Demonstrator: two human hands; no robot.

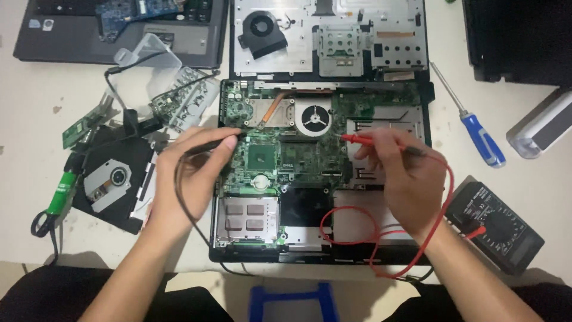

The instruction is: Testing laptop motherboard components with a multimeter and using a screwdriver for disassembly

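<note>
The left hand (193, 170) pinches the black multimeter probe (215, 143) in closed fingers, its tip at the left edge of the green motherboard (280, 149) in the opened laptop chassis (244, 253) on the tabletop (30, 119). The right hand (399, 173) grips the red probe (357, 138) likewise, tip near the heatsink fan (314, 117). Both probes look light and stiff, best held pen-like on the insulated barrel, while the bare board seems fragile.

Even, fairly bright overhead light falls on the pale tabletop (36, 179). Shadows are soft and short beneath the forearms. The picture is slightly soft throughout, with mild glare on metal parts.
</note>
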